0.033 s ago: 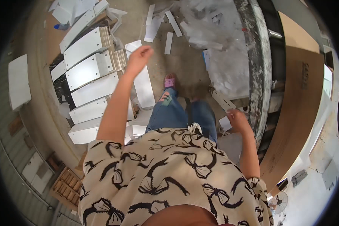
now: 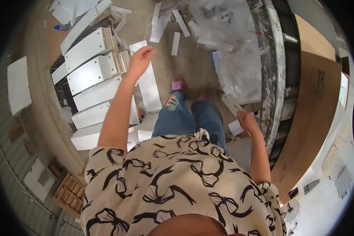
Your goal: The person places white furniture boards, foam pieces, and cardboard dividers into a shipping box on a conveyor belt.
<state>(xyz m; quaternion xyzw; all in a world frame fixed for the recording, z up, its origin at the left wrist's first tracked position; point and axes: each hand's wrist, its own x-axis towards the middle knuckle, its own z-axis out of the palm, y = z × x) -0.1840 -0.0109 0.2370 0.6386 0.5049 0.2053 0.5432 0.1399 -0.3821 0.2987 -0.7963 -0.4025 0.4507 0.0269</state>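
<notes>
My left hand (image 2: 141, 62) is raised ahead on the left, its fingers loosely curled together with nothing seen in them. Below it a long white panel (image 2: 148, 92) lies on the floor, next to stacked white boards (image 2: 91, 65) with small dark holes. On the right, my right hand (image 2: 248, 121) hangs with curled fingers; no held thing shows. Just past its fingertips lies a narrow white strip (image 2: 230, 104), which appears apart from the hand.
Several loose white strips (image 2: 181, 23) lie ahead on the floor. Crumpled clear plastic sheeting (image 2: 240, 72) spreads at the right, beside a worn, paint-streaked beam (image 2: 278, 74). A large brown cardboard sheet (image 2: 316, 110) stands beyond it. A wooden pallet (image 2: 69, 194) is at the lower left.
My left hand has shifted slightly left and nearer. My right hand has risen a little. More of my right foot shows.
</notes>
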